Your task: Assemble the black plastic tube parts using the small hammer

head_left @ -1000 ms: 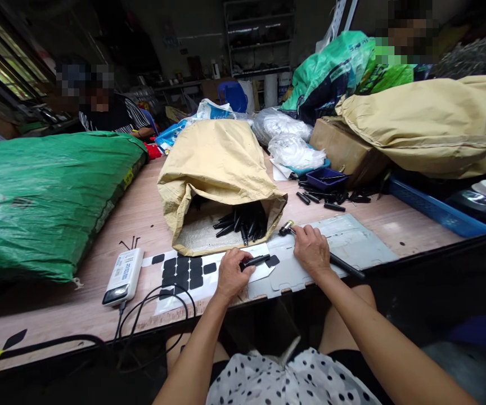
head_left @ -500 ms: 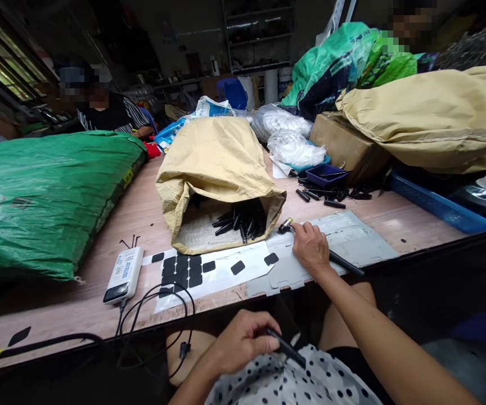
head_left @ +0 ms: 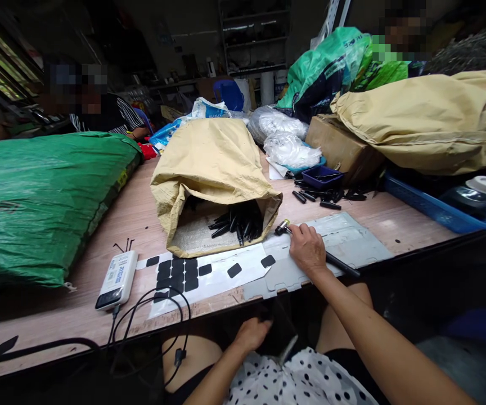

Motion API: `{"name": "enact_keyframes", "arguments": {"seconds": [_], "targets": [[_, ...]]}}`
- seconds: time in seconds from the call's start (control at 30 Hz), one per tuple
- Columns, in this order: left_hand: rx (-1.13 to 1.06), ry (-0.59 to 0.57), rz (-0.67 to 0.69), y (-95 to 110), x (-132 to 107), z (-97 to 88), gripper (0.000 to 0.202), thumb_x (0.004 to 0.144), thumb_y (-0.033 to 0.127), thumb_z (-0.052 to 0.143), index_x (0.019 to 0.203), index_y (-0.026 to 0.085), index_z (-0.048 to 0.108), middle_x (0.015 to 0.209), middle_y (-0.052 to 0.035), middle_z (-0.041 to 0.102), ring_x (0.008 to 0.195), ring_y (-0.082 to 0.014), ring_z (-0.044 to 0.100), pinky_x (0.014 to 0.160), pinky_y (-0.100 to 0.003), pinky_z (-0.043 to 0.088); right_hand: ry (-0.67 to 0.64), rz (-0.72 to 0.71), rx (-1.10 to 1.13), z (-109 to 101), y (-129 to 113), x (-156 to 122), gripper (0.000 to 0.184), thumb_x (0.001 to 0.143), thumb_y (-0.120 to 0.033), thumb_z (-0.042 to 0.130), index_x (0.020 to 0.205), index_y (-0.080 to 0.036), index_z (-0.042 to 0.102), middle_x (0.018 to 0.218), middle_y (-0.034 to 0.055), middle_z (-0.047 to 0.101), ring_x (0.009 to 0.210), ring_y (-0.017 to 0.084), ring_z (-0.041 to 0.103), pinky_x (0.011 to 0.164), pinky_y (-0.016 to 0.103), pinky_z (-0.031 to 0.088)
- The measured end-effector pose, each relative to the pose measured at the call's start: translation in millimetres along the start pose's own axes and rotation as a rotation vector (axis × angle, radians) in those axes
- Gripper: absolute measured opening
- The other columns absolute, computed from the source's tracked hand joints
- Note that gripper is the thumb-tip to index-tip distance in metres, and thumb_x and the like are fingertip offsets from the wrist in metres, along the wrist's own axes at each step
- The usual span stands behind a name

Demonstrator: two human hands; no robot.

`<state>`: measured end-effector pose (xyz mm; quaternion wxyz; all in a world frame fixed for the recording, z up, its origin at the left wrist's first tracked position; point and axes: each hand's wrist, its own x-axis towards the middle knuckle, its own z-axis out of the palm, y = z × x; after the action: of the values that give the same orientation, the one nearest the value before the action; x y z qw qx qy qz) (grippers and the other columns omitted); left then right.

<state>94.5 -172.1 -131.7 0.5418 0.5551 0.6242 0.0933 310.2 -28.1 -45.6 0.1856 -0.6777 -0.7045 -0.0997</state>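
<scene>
My right hand (head_left: pixel 307 247) is wrapped round a small hammer (head_left: pixel 344 264) on the grey board (head_left: pixel 348 230). The hammer's head sticks out to the left of the fingers, and its black handle points to the lower right. Below the table edge, my left hand (head_left: pixel 252 333) hangs over my lap with curled fingers in shadow. Whatever it may hold is lost in the dark. Behind the board lies an open beige sack (head_left: pixel 213 163), with several black tubes (head_left: pixel 238 222) showing in its mouth.
A white sheet with black stickers (head_left: pixel 178 275) lies left of the board, beside a power bank (head_left: pixel 117 281) with looping cables. A full green sack (head_left: pixel 44 202) fills the left side. Loose black parts surround a purple tray (head_left: pixel 322 179). A blue basket (head_left: pixel 428 205) holds a jar. Co-workers sit beyond.
My left hand has gone from above my lap towards the dark under the table edge, and the black tube in it no longer shows. My right hand keeps its grip on the hammer.
</scene>
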Motion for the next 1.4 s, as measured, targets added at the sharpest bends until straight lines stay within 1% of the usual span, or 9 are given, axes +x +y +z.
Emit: {"name": "enact_keyframes", "arguments": {"seconds": [0.13, 0.2, 0.27, 0.4, 0.53, 0.73, 0.83, 1.0, 1.4], "targets": [[-0.005, -0.333, 0.223, 57.0, -32.9, -30.6, 0.029, 0.086, 0.044, 0.064, 0.096, 0.019, 0.075, 0.078, -0.0023, 0.073, 0.067, -0.0156, 0.061, 0.062, -0.025, 0.043, 0.0, 0.0, -0.016, -0.2, -0.5, -0.2, 0.028, 0.097, -0.023, 0.049, 0.121, -0.021, 0.063, 0.101, 0.0099, 0.06, 0.095, 0.025, 0.046, 0.074, 0.035, 0.029], [-0.1, -0.33, 0.322, 86.7, -39.2, -63.5, 0.034, 0.091, 0.048, 0.059, 0.097, 0.018, 0.074, 0.078, -0.0022, 0.071, 0.069, -0.015, 0.062, 0.064, -0.024, 0.045, 0.0, 0.0, -0.019, -0.6, -0.9, -0.2, 0.027, 0.097, -0.024, 0.049, 0.12, -0.02, 0.063, 0.1, 0.0102, 0.06, 0.095, 0.025, 0.046, 0.074, 0.035, 0.029], [-0.106, -0.088, 0.408, 108.7, -30.3, -102.0, 0.031, 0.092, 0.045, 0.058, 0.093, 0.018, 0.073, 0.076, -0.0017, 0.069, 0.07, -0.0154, 0.061, 0.068, -0.026, 0.047, 0.001, 0.0, -0.019, -0.9, -1.1, 0.0, 0.027, 0.097, -0.023, 0.049, 0.119, -0.02, 0.063, 0.1, 0.0104, 0.06, 0.095, 0.025, 0.046, 0.074, 0.035, 0.029], [0.166, 0.728, 0.341, 120.8, 19.9, -167.2, 0.022, 0.088, 0.033, 0.061, 0.102, 0.02, 0.072, 0.085, -0.0038, 0.067, 0.077, -0.0196, 0.059, 0.076, -0.033, 0.048, -0.006, 0.002, -0.009, -1.0, -0.9, 0.6, 0.028, 0.098, -0.023, 0.048, 0.121, -0.02, 0.064, 0.101, 0.0102, 0.061, 0.095, 0.025, 0.047, 0.075, 0.035, 0.029], [0.467, 0.934, 0.234, 111.3, 61.1, -193.8, 0.019, 0.084, 0.029, 0.067, 0.101, 0.02, 0.072, 0.101, -0.011, 0.065, 0.101, -0.0302, 0.058, 0.091, -0.042, 0.047, -0.009, 0.004, 0.007, -1.8, -0.6, 0.9, 0.029, 0.097, -0.023, 0.049, 0.122, -0.021, 0.064, 0.101, 0.0101, 0.061, 0.096, 0.025, 0.047, 0.075, 0.035, 0.029], [0.508, 0.921, 0.138, 96.1, 50.2, -190.9, 0.017, 0.089, 0.031, 0.064, 0.097, 0.018, 0.07, 0.097, -0.0122, 0.065, 0.102, -0.0332, 0.057, 0.088, -0.043, 0.046, -0.011, 0.004, -0.004, -2.5, -0.9, 0.3, 0.028, 0.098, -0.023, 0.049, 0.122, -0.022, 0.063, 0.102, 0.0093, 0.06, 0.096, 0.025, 0.047, 0.075, 0.035, 0.029], [0.438, 0.955, 0.299, 91.5, 26.1, -174.7, 0.013, 0.091, 0.029, 0.064, 0.099, 0.02, 0.067, 0.098, -0.009, 0.066, 0.098, -0.0291, 0.057, 0.087, -0.04, 0.046, -0.007, -0.001, -0.005, -2.3, -1.2, 0.4, 0.028, 0.097, -0.022, 0.049, 0.121, -0.021, 0.064, 0.101, 0.0096, 0.06, 0.096, 0.025, 0.048, 0.076, 0.035, 0.029], [0.316, 0.623, 0.623, 90.9, 6.9, -135.2, 0.009, 0.088, 0.024, 0.068, 0.097, 0.023, 0.066, 0.099, -0.0034, 0.069, 0.096, -0.0233, 0.058, 0.087, -0.036, 0.046, 0.0, 0.009, -0.021, -1.3, -1.3, -0.1, 0.026, 0.098, -0.023, 0.05, 0.119, -0.021, 0.064, 0.1, 0.0094, 0.061, 0.096, 0.025, 0.048, 0.075, 0.035, 0.03], [0.234, 0.548, 0.547, 86.5, 17.1, -122.8, 0.015, 0.079, 0.023, 0.077, 0.093, 0.024, 0.072, 0.094, -0.0018, 0.068, 0.096, -0.0231, 0.057, 0.087, -0.036, 0.044, 0.019, 0.07, 0.127, -12.6, 11.0, 0.7, 0.028, 0.094, -0.02, 0.052, 0.118, -0.021, 0.067, 0.099, 0.0089, 0.064, 0.093, 0.024, 0.054, 0.076, 0.034, 0.039]]}}
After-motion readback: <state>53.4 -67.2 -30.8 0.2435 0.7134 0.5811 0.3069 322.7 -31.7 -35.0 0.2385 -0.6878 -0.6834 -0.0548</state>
